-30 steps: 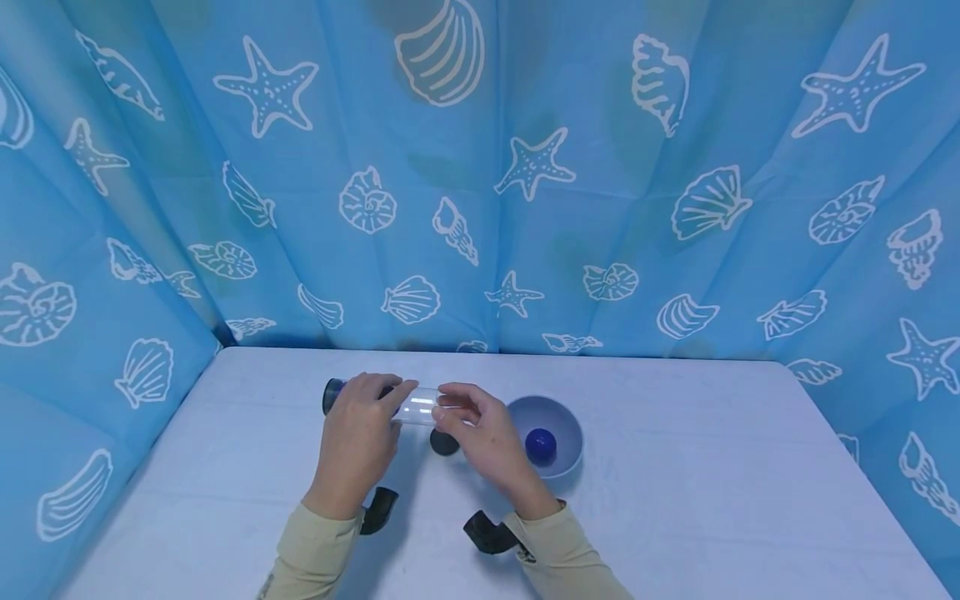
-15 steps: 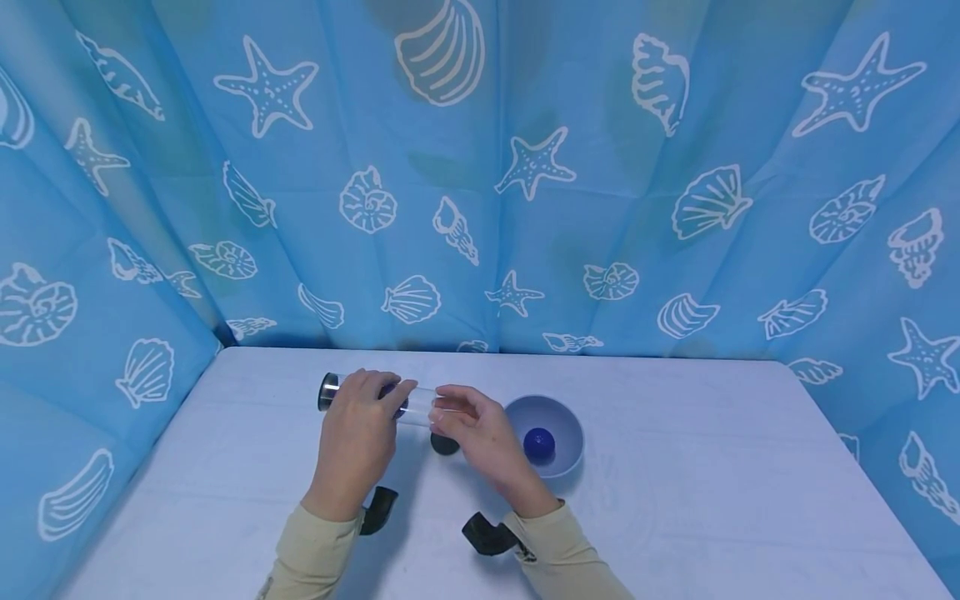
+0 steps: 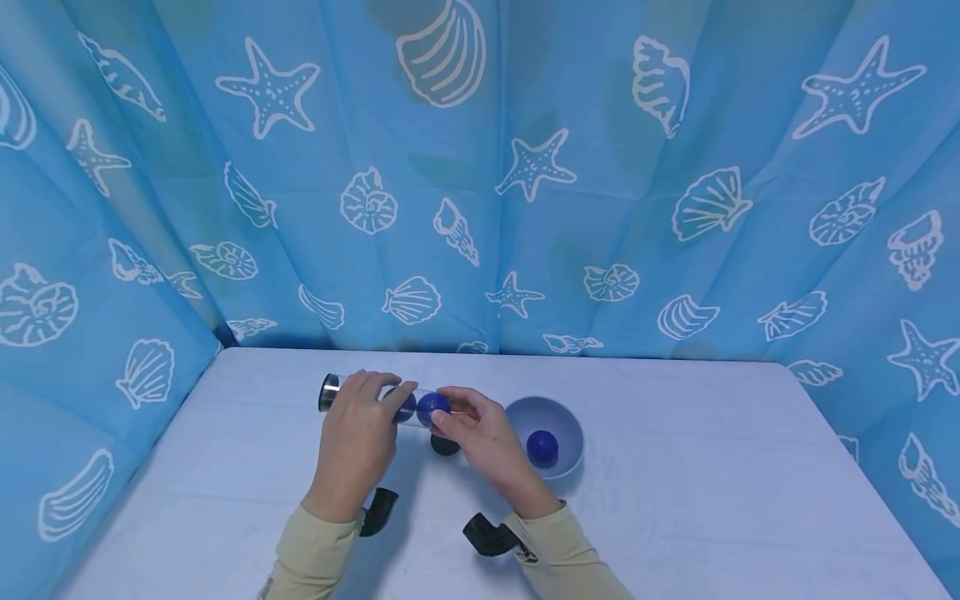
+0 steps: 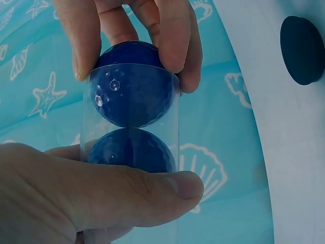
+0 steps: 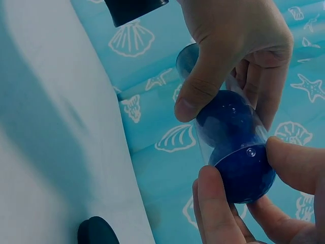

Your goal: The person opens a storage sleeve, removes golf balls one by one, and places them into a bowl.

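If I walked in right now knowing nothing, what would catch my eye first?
Most likely the two hands at the middle of the white table: the left hand grips a clear tube while the right hand pinches a dark blue ball at its open end, with another ball already inside. Beside them sits a pale bowl holding one more blue ball.

clear tube [image 3: 390, 404], dark blue balls [image 3: 432, 406], blue seashell-print curtain [image 3: 570, 167], black cap [image 3: 445, 444].
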`<state>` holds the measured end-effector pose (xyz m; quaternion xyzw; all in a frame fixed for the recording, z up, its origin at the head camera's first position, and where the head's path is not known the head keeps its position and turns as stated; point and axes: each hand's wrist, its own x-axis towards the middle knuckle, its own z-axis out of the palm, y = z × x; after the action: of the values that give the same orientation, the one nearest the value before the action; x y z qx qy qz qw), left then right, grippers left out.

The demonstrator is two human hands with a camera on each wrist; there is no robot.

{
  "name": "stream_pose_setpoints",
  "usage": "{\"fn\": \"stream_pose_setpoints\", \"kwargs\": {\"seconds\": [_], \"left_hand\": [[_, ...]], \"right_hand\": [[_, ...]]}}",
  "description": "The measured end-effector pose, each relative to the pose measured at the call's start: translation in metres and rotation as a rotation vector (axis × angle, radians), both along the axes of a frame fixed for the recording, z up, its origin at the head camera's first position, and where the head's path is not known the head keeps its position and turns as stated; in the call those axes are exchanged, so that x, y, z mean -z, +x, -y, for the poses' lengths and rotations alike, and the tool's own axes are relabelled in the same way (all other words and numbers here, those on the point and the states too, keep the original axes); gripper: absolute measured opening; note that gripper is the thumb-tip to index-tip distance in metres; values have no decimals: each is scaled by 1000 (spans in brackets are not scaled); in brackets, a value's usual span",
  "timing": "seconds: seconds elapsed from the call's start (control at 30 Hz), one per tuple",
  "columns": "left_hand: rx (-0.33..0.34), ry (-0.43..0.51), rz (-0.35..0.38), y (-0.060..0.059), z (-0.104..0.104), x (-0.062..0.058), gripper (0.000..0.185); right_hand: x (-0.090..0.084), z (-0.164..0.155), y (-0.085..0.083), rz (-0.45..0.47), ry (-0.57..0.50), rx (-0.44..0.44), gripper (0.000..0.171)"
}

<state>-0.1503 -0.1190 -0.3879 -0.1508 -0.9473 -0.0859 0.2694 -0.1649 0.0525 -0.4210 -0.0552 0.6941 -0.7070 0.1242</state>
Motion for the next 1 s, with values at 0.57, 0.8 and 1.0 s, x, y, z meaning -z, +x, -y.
{"fn": "stream_pose_setpoints", "kwargs": {"seconds": [0.57, 0.8, 1.0], "left_hand": [[-6, 56, 52, 0, -2, 2, 43], [-13, 58, 79, 0, -2, 3, 46], [-14, 63, 86, 0, -1, 4, 46]], "right_hand": [[-7, -7, 0, 9, 46, 15, 45], [-7, -10, 0, -12, 61, 14, 45], [-7, -11, -1, -17, 87, 13, 46]]}}
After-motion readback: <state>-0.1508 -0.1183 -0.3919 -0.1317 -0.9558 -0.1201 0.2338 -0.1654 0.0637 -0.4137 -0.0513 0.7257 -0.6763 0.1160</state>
